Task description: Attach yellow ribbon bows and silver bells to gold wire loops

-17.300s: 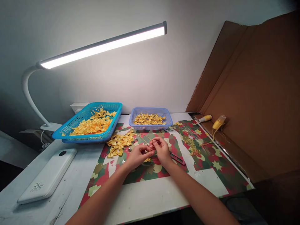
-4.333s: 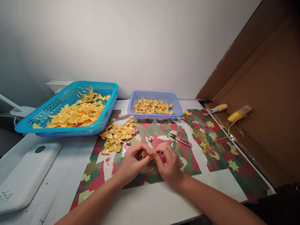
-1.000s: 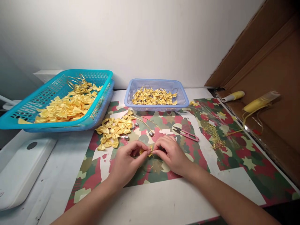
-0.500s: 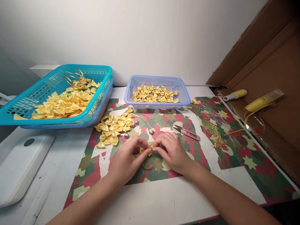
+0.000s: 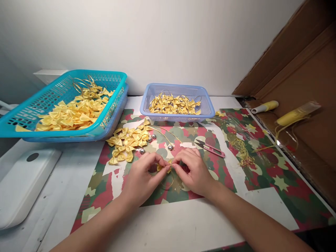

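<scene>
Between my two hands is a small yellow ribbon bow [image 5: 159, 167], with a thin gold cord loop [image 5: 168, 188] hanging toward me. My left hand [image 5: 145, 173] pinches the bow between thumb and index finger. Fingertips of my right hand [image 5: 193, 171] are pinched together against its right side, seemingly on the cord; the exact contact is hidden. Just beyond lie silver jingle bells [image 5: 170, 147], one by gold cords [image 5: 164, 134]. Left of them spreads a loose pile of yellow bows [image 5: 128, 141]. Pink-handled thread snips [image 5: 210, 148] rest beyond my right hand.
A turquoise basket [image 5: 110, 117] of bows and gold loops stands at the left. The blue-purple basket [image 5: 177, 117] at the back holds more bows. On the right are tangled gold cords [image 5: 241, 148], yellow thread spools [image 5: 296, 113] and a cardboard wall [image 5: 301, 66]. A white case [image 5: 23, 189] lies left.
The camera view has shifted slightly. Both hands stay pinched together at the bow, with only tiny finger movement.
</scene>
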Tool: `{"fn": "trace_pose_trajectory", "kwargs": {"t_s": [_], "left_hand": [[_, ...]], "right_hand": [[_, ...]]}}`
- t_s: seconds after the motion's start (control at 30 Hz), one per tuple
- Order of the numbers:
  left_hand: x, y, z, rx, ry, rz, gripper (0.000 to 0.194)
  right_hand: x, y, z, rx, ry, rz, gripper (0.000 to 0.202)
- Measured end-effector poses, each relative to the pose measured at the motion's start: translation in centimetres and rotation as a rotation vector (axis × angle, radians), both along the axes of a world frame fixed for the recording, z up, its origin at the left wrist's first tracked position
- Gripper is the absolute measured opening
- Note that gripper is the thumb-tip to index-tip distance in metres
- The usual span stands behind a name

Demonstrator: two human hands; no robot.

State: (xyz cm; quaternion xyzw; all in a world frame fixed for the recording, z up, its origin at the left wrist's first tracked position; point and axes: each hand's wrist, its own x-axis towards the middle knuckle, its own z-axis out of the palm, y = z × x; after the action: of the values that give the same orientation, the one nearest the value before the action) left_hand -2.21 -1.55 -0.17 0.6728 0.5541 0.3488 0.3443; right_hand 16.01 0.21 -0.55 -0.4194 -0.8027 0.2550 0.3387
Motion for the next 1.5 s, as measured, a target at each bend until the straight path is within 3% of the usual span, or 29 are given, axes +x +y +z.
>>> {"fn": "trace_pose_trajectory", "kwargs": {"t_s": [0.17, 0.37, 0.63, 1.03, 1.5], "left_hand": [[-0.04, 0.02, 0.03, 0.001, 0.005, -0.003, 0.019], [-0.24, -0.05, -0.15, 0.04, 0.09, 0.02, 0.009], [0.04, -0.05, 0.11, 0.018, 0.014, 0.054, 0.013], [-0.11, 0.14, 0.24, 0.015, 0.095, 0.063, 0.013], [0.04, 0.25, 0.58, 0.1, 0.19, -0.01, 0.011]], "right_hand": [[-0.04, -0.03, -0.09, -0.004, -0.018, -0.023, 0.006], [-0.13, 0.01, -0.2, 0.028, -0.036, -0.011, 0.011], [-0.29, -0.11, -0.12, 0.014, -0.067, -0.017, 0.006], [-0.42, -0.08, -0.17, 0.26, -0.153, -0.044, 0.012], [-0.33, -0.04, -0.32, 0.297, -0.181, -0.038, 0.012]]}}
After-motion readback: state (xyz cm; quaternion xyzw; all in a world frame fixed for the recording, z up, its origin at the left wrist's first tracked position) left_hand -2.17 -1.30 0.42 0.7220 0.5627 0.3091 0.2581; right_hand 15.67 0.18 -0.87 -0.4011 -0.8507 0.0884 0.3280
